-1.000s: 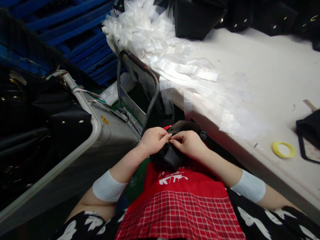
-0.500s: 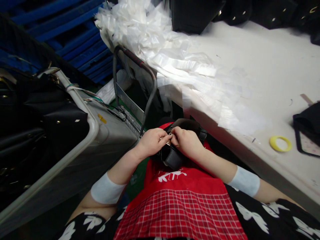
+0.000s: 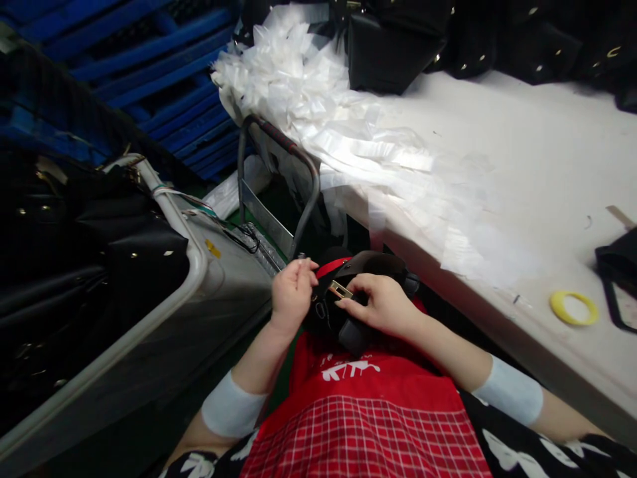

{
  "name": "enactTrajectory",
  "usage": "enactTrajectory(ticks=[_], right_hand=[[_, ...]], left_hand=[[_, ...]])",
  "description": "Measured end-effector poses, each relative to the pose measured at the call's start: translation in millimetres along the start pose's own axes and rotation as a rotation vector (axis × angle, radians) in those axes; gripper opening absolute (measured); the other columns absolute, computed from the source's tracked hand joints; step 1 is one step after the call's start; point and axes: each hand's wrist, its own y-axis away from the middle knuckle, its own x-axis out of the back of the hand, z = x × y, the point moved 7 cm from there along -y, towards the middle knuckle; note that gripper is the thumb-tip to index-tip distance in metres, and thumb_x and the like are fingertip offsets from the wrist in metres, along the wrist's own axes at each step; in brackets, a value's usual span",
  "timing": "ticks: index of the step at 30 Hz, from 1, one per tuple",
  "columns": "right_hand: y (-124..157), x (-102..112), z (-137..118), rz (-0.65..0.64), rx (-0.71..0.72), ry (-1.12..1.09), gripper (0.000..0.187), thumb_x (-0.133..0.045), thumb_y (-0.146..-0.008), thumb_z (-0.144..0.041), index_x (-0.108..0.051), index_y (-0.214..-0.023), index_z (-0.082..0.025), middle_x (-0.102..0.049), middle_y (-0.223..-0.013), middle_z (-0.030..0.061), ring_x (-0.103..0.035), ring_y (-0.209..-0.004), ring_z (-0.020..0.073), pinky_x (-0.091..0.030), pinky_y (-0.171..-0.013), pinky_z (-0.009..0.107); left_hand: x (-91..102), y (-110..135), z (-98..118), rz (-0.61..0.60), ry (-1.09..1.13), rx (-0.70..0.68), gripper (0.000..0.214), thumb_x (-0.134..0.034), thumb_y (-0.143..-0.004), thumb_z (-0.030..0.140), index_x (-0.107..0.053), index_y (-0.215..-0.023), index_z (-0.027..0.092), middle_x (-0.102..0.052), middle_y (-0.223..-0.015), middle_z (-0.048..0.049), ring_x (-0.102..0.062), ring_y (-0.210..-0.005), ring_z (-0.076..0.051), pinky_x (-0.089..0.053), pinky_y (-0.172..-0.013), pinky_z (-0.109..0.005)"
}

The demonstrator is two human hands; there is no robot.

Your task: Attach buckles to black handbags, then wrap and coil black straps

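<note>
A black bag (image 3: 352, 335) with a dark strap (image 3: 377, 261) rests in my lap against the red apron (image 3: 398, 378). My right hand (image 3: 382, 304) pinches a small gold-coloured metal buckle (image 3: 340, 290), flat and rectangular with a slot, between thumb and fingers. Just left of the bag, my left hand (image 3: 292, 295) is raised with its fingers curled together, apart from the buckle. Whatever its fingertips may hold is too small to make out. A dark metal ring shows on the bag below the buckle, and my right hand covers part of the bag.
A grey bin (image 3: 223, 292) full of black bags (image 3: 144, 259) stands at my left. Behind it are a trolley handle (image 3: 316, 182) and blue pallets (image 3: 164, 79). The white table (image 3: 522, 153) holds plastic wrappers (image 3: 298, 86), a yellow tape roll (image 3: 574, 308) and more black bags (image 3: 393, 53).
My left hand has come off the metal buckle and moved left, its fingers turned upward. My right hand stays at the buckle, which is now more exposed. The whole view has shifted slightly.
</note>
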Motion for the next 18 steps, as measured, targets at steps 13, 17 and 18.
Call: enactTrajectory(ticks=[13, 17, 18], right_hand=[[47, 36, -47, 0.11, 0.467, 0.064, 0.014, -0.065, -0.09, -0.033, -0.07, -0.082, -0.022, -0.07, -0.072, 0.0021, -0.059, -0.069, 0.0155, -0.047, -0.072, 0.031], [61, 39, -51, 0.06, 0.549, 0.051, 0.015, -0.065, -0.09, -0.032, -0.07, -0.087, -0.018, -0.068, -0.07, 0.0027, -0.057, -0.062, 0.0136, -0.042, -0.058, 0.027], [63, 39, -51, 0.031, 0.554, 0.049, 0.016, -0.064, -0.091, -0.032, -0.07, -0.088, -0.018, -0.067, -0.069, 0.0026, -0.057, -0.061, 0.0133, -0.041, -0.057, 0.026]], left_hand=[[15.4, 2, -8, -0.242, 0.278, 0.116, 0.023, -0.046, -0.082, 0.026, -0.063, -0.094, 0.017, -0.055, -0.07, 0.0011, -0.038, -0.047, -0.008, -0.029, -0.047, -0.023], [12.2, 16, 3, -0.256, 0.089, 0.095, 0.015, -0.04, -0.075, 0.021, -0.048, -0.062, 0.02, -0.04, -0.052, 0.0027, -0.037, -0.048, -0.012, -0.027, -0.05, -0.026], [12.5, 21, 9, -0.233, -0.024, 0.039, 0.016, -0.04, -0.076, 0.023, -0.045, -0.06, 0.021, -0.042, -0.054, 0.0016, -0.04, -0.051, -0.013, -0.028, -0.052, -0.027]])
